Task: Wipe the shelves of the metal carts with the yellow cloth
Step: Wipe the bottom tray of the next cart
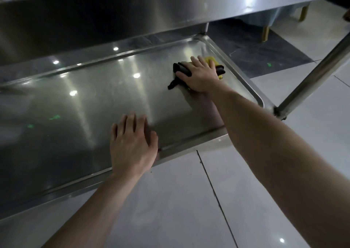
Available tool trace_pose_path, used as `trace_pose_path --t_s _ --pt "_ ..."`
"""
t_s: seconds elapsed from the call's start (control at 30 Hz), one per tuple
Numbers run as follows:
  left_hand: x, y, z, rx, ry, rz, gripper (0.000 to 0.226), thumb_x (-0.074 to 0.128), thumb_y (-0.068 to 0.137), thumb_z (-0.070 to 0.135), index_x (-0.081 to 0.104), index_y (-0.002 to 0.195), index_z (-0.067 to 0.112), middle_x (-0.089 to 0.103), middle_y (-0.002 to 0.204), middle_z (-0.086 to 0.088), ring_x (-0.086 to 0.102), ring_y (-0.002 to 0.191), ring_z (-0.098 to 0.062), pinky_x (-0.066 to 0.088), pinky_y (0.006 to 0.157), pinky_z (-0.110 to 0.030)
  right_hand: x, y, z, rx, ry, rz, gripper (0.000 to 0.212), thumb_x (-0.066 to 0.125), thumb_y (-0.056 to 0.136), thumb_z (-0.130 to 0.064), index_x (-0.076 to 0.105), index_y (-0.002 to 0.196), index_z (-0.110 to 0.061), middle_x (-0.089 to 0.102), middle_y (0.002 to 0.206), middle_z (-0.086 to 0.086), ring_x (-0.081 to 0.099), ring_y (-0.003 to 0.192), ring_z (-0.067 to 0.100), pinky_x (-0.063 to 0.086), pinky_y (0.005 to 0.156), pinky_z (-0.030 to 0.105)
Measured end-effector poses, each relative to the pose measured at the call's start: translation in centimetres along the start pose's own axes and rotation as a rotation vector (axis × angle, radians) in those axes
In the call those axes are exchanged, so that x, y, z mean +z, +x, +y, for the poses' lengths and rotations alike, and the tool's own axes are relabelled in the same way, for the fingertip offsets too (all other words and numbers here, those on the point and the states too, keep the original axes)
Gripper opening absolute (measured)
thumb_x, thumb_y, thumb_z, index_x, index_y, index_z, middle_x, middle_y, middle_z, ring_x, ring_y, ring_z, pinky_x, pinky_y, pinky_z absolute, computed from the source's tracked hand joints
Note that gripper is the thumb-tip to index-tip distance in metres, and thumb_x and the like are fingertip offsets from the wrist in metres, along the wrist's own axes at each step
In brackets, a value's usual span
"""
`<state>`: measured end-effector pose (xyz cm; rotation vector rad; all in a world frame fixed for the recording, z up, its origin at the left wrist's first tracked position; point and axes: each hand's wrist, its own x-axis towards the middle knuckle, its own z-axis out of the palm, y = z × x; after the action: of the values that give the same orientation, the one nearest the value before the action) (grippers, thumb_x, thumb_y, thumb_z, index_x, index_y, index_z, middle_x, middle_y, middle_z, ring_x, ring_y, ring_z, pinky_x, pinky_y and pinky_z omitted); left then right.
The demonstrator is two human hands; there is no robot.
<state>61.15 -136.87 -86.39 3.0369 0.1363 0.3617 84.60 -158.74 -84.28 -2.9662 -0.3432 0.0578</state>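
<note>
A shiny metal cart shelf (pixel 85 100) with a raised rim fills the left and middle of the head view. My right hand (pixel 201 75) presses flat on a yellow cloth with black edging (pixel 211 60) near the shelf's far right corner; most of the cloth is hidden under the hand. My left hand (pixel 132 143) rests flat on the shelf at its near edge, fingers straight, holding nothing.
The cart's upper shelf (pixel 170 7) overhangs closely from above. A round metal leg (pixel 312 77) slants at the right, joined at the shelf's near right corner. Pale floor tiles (pixel 180 200) lie below, with a dark floor strip (pixel 255 52) and wooden furniture legs (pixel 266 33) beyond.
</note>
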Motion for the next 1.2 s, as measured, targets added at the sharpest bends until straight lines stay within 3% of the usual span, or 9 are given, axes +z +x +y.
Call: trace_pose_path --t_s 0.1,0.17,0.33,0.53,0.63,0.73,0.93,1.07,1.2 --pt "-0.2 0.6 1.9 -0.043 -0.009 0.010 0.064 0.041 0.094 0.049 0.060 0.139 0.007 0.056 0.150 -0.023 0.046 0.145 -0.043 0.029 0.123 -0.063 0.9 -4.1 0.3 -0.023 0.062 0.022 0.073 0.026 0.103 -0.078 0.027 0.166 -0.042 0.013 0.179 0.002 0.001 0.166 0.025 -0.003 0.132 0.055" --pt "0.1 1.0 4.6 -0.011 -0.040 0.028 0.073 0.041 0.096 0.055 0.056 0.149 0.007 0.049 0.159 -0.023 0.040 0.152 -0.043 0.024 0.127 -0.060 1.4 -9.8 1.6 -0.030 0.061 0.060 0.075 0.024 0.102 -0.079 0.027 0.167 -0.042 0.011 0.179 0.000 0.000 0.166 0.021 -0.003 0.133 0.051" --pt "1.4 1.2 7.1 0.120 -0.047 -0.004 0.074 0.041 0.099 0.061 0.051 0.157 0.016 0.044 0.165 -0.018 0.038 0.153 -0.039 0.028 0.125 -0.058 0.9 -21.7 5.3 -0.029 0.024 0.075 0.075 0.014 0.102 -0.080 0.023 0.168 -0.045 0.009 0.179 -0.006 -0.001 0.166 0.018 0.002 0.134 0.050" --pt "1.5 1.3 7.6 0.132 0.015 -0.018 0.074 0.039 0.101 0.061 0.048 0.159 0.017 0.044 0.164 -0.018 0.037 0.153 -0.039 0.025 0.126 -0.057 -0.3 -3.5 5.8 0.019 0.001 0.074 0.071 0.027 0.103 -0.077 0.033 0.164 -0.042 0.021 0.177 0.005 0.009 0.165 0.027 0.001 0.132 0.053" --pt "1.5 1.5 7.6 0.125 0.014 -0.013 0.073 0.040 0.101 0.060 0.048 0.158 0.015 0.048 0.160 -0.018 0.039 0.150 -0.041 0.027 0.125 -0.058 -1.1 2.7 5.3 0.057 0.008 -0.030 0.074 0.027 0.101 -0.078 0.030 0.165 -0.042 0.012 0.179 0.006 0.001 0.166 0.027 -0.006 0.131 0.055" --pt "1.3 1.4 7.6 0.126 0.013 -0.014 0.073 0.040 0.100 0.060 0.049 0.157 0.015 0.048 0.159 -0.017 0.039 0.151 -0.041 0.027 0.125 -0.058 -0.8 -0.5 5.0 0.053 0.053 -0.005 0.073 0.029 0.102 -0.076 0.028 0.166 -0.041 0.011 0.179 0.005 0.001 0.165 0.026 -0.005 0.132 0.054" --pt "1.7 1.4 7.8 0.105 -0.028 -0.025 0.076 0.036 0.099 0.063 0.048 0.159 0.018 0.041 0.168 -0.017 0.034 0.155 -0.039 0.022 0.128 -0.057 0.2 -20.3 6.5 0.028 0.129 0.049 0.078 0.010 0.099 -0.085 0.029 0.165 -0.047 0.011 0.178 -0.011 -0.004 0.165 0.011 -0.002 0.133 0.049" --pt "1.5 1.9 7.8 0.089 -0.117 -0.056 0.076 0.033 0.099 0.062 0.047 0.160 0.019 0.042 0.167 -0.016 0.034 0.155 -0.038 0.023 0.129 -0.058 -0.4 -16.5 6.0 0.004 0.196 0.037 0.074 0.013 0.102 -0.081 0.051 0.152 -0.042 0.032 0.172 -0.012 0.007 0.164 0.010 -0.002 0.133 0.049" --pt "0.3 2.2 5.6 0.161 -0.258 -0.016 0.068 0.041 0.098 0.053 0.054 0.152 0.013 0.057 0.152 -0.016 0.049 0.144 -0.039 0.036 0.122 -0.057 -1.9 -11.2 4.8 0.112 0.193 0.048 0.069 0.023 0.108 -0.070 0.053 0.154 -0.029 0.034 0.172 0.002 0.015 0.164 0.018 0.002 0.133 0.050"
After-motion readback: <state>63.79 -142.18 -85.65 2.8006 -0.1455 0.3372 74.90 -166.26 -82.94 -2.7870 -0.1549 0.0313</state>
